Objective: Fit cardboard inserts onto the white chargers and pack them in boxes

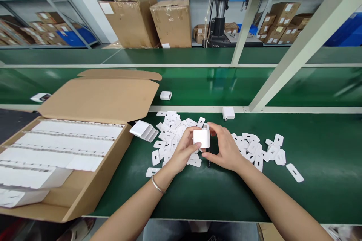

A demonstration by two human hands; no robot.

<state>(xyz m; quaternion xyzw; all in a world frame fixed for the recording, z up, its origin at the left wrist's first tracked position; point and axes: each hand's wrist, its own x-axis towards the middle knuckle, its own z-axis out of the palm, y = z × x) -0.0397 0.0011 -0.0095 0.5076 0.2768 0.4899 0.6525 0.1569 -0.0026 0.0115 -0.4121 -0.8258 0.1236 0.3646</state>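
"Since the L hand (pixel 183 150) is busy, what's it got?"

"White block (pixel 201 139), pinched btwn thumb & fingers, broad face our way. Looks approx square, so can't call a long axis. Dark thin stick (pixel 209 160) shows just below it."

"R hand (pixel 224 146)?"

"Just R of the block, thumb & index apart, curved toward it. Index tip's at a small pale pc (pixel 206 125) by the block's top R corner; can't tell if it's gripped. L is the nearer hand."

"Past that?"

"Slotted tags, L pile (pixel 169 135) & R pile (pixel 253 147); open carton (pixel 97 186) further L. Then white box (pixel 228 113) by the rail (pixel 198 109), big cartons (pixel 175 24) at back."
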